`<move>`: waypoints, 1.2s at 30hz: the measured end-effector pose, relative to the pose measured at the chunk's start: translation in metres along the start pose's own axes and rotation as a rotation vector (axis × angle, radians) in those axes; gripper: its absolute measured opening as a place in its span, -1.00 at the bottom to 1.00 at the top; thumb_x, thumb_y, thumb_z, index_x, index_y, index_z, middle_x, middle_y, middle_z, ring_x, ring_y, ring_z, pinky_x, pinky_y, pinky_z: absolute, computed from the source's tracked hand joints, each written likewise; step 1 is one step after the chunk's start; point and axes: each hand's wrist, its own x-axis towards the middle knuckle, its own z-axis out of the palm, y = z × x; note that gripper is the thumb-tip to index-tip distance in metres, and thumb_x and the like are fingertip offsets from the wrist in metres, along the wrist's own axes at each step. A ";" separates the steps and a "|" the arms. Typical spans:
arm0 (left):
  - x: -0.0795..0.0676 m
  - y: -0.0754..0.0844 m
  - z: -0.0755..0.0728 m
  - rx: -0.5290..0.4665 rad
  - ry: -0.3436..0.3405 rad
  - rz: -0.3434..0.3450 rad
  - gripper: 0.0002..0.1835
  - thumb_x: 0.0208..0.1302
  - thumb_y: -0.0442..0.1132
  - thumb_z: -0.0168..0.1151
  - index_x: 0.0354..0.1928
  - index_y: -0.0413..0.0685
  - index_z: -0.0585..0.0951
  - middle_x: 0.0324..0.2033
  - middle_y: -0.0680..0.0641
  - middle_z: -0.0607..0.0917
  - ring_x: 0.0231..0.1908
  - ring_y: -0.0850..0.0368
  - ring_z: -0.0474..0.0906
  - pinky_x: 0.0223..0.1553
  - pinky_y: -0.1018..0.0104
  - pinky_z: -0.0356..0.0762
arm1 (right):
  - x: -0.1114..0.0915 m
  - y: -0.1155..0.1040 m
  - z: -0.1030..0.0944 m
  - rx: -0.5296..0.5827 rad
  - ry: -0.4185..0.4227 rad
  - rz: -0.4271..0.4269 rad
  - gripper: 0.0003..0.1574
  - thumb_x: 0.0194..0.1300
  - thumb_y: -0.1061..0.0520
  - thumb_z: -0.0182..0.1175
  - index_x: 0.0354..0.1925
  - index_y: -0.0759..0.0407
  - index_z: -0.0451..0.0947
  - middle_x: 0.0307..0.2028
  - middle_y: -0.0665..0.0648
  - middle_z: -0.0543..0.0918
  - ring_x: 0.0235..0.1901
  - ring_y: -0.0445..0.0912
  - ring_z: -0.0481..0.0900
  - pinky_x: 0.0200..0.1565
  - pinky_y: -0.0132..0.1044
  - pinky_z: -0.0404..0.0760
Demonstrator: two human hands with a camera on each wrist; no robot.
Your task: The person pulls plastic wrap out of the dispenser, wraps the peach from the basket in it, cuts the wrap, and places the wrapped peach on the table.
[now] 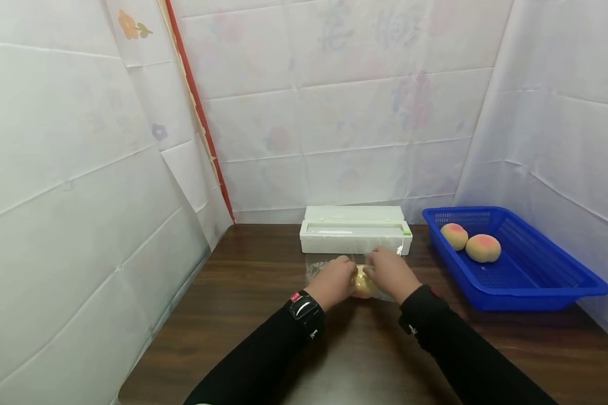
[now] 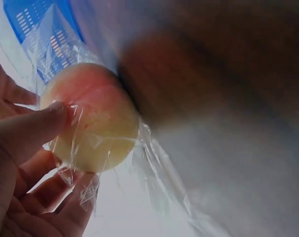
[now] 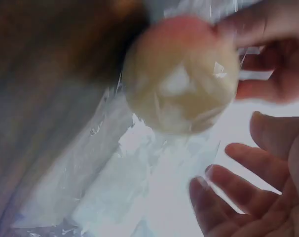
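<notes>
Round pink-and-yellow peach (image 1: 363, 285) in clear plastic film (image 1: 314, 269) lies between both hands, lower centre of head view; left hand (image 1: 333, 282) grips it; right hand (image 1: 392, 273), loose-fingered, just beside.

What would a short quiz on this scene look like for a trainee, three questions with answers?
1. How many peaches lie in the blue basket?

2. True or false: in the head view, the white box stands to the right of the basket.

3. The peach held by the left hand is covered, at least partly, with:
a) foil
b) clear film
c) newspaper

Key: 1. Two. 2. False; it stands to the left. 3. b.
</notes>
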 end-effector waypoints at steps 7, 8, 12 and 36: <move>0.014 -0.012 -0.009 -0.004 -0.067 -0.035 -0.71 0.24 -0.01 0.58 -0.17 0.00 0.72 -0.25 0.06 0.64 -0.30 0.23 0.54 -0.25 0.35 0.59 | -0.010 -0.012 0.013 -0.196 0.210 -0.101 -0.66 0.08 0.04 0.65 -0.32 0.14 0.70 -0.41 0.07 0.60 -0.39 0.05 0.60 -0.31 -0.02 0.59; 0.016 -0.013 -0.010 0.000 -0.078 -0.035 -0.72 0.25 -0.02 0.56 -0.16 0.00 0.72 -0.25 0.06 0.64 -0.29 0.22 0.54 -0.24 0.35 0.58 | -0.010 -0.012 0.015 -0.213 0.221 -0.100 -0.63 0.06 -0.01 0.67 -0.33 0.12 0.69 -0.42 0.06 0.61 -0.38 0.04 0.61 -0.30 -0.01 0.60; 0.019 -0.016 -0.012 -0.024 -0.101 -0.046 -0.75 0.27 -0.05 0.53 -0.15 0.00 0.72 -0.24 0.05 0.63 -0.30 0.22 0.53 -0.25 0.34 0.56 | -0.002 -0.010 0.015 -0.196 0.171 -0.071 -0.72 0.13 0.05 0.62 -0.33 0.09 0.69 -0.42 0.04 0.62 -0.38 0.00 0.64 -0.30 -0.02 0.58; 0.027 -0.014 -0.003 0.144 0.130 0.106 -0.89 0.38 -0.08 0.47 -0.25 0.08 0.81 -0.30 0.11 0.77 -0.23 0.21 0.71 -0.14 0.39 0.66 | 0.059 0.015 -0.012 0.028 -0.302 0.054 -0.48 0.23 0.23 0.30 -0.69 -0.04 0.24 -0.65 -0.08 0.20 -0.58 -0.14 0.15 -0.45 -0.25 0.14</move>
